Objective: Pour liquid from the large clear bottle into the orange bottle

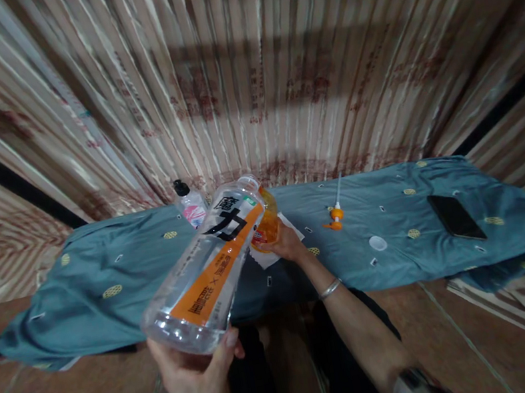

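A large clear bottle (208, 267) with an orange and black label is tilted, its neck up and to the right. My left hand (197, 377) grips its base, fingers wrapped underneath and thumb on the near side. The bottle's open mouth is over the top of an orange bottle (267, 223), whose opening is hidden behind it. My right hand (285, 243) holds the orange bottle low on its right side, above a white paper (267, 259) on the cloth. An orange pump head (335, 214) with a white tube lies to the right.
A small clear bottle with a black cap (192, 205) stands behind the large bottle. On the blue patterned cloth (103, 272) are a white round disc (378, 243) and, farther right, a black phone (456, 216). A striped curtain (242, 78) hangs behind.
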A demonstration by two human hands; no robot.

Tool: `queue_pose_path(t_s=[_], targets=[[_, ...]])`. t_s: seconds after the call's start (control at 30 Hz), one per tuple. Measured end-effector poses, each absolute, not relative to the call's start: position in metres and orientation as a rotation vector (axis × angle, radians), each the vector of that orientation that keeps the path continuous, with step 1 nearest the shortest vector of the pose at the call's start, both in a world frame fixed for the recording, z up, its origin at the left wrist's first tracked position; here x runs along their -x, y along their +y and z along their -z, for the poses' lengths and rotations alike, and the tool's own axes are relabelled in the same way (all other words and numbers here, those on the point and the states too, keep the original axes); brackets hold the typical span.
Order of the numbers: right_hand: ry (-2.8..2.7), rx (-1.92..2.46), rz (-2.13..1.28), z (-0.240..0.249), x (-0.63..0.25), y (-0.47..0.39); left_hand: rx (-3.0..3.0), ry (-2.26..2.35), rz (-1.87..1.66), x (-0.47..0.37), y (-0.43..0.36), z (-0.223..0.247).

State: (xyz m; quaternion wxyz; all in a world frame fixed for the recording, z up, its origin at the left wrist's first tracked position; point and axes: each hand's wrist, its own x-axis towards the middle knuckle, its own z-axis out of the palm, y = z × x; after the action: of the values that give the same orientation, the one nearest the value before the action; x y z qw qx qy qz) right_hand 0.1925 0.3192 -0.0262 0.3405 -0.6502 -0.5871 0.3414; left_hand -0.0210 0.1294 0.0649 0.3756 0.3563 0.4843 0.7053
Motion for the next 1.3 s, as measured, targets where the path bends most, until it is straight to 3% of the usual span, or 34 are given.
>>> queue_pose_path(t_s=[1.3], targets=[[-1.552,1.704,-0.890,0.027,-0.193,0.320,-0.884,1.221,-1.811,0.026,0.133,-0.057]])
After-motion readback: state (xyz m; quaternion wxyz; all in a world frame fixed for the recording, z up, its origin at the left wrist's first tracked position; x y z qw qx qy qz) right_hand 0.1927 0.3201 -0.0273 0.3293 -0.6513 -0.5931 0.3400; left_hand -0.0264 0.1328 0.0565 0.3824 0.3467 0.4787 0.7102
